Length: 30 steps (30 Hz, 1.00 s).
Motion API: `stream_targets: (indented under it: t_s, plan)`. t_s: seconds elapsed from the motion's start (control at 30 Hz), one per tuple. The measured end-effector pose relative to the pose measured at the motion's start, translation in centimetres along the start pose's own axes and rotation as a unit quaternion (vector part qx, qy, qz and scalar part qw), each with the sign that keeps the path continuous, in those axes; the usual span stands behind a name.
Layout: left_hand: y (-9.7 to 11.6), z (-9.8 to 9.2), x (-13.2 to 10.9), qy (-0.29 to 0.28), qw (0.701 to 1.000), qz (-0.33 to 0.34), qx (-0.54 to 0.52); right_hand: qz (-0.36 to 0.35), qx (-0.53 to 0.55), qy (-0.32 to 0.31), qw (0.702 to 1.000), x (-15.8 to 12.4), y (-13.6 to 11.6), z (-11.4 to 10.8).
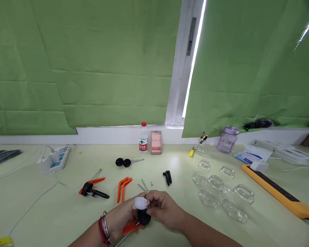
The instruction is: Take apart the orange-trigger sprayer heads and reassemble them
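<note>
My left hand (pixel 123 212) is closed around a black assembly (pixel 143 217) with an orange lever (pixel 131 227) and a translucent white cap (pixel 140 203). A thin metal rod (pixel 123 239) shows below that hand. My right hand (pixel 167 210) pinches at the right edge of the black part; whatever small piece lies between its fingertips is hidden. Just beyond the hands lie thin metal rods (pixel 143 185) and two loose orange levers (pixel 123 187). On the left rests a similar black and orange assembly (pixel 89 188). Two black tubular pieces (pixel 167 177) lie ahead of the right hand.
Several clear plastic containers (pixel 216 181) stand and lie at the right. Behind them are a purple jug (pixel 227 140) and a yellow-handled screwdriver (pixel 192 152). A water bottle (pixel 143 140), black round knobs (pixel 123 162), a power strip (pixel 59 159) and an orange bar (pixel 278 192) also occupy the table.
</note>
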<state>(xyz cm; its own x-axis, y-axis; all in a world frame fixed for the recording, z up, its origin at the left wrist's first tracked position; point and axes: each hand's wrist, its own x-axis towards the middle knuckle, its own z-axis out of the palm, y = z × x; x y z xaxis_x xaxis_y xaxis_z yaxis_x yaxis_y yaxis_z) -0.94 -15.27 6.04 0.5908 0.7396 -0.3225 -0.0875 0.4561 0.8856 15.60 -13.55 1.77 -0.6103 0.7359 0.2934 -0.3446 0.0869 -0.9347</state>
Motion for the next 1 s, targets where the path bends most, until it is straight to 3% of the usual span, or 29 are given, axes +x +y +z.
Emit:
stream_targets:
  t_s: [0.4,0.7,1.0]
  plan:
    - [0.4,0.4,-0.2,0.028,0.999,-0.031,0.011,0.021,0.006,0.029,0.999,0.0,0.8,-0.3]
    - [-0.3,-0.5,0.2,0.018,0.999,-0.03,0.025,0.018,-0.125,0.049,0.991,-0.2,0.6,-0.6]
    - [-0.4,-0.6,0.1,0.017,1.0,-0.025,0.01,0.036,-0.071,0.046,0.996,-0.2,1.2,-0.6]
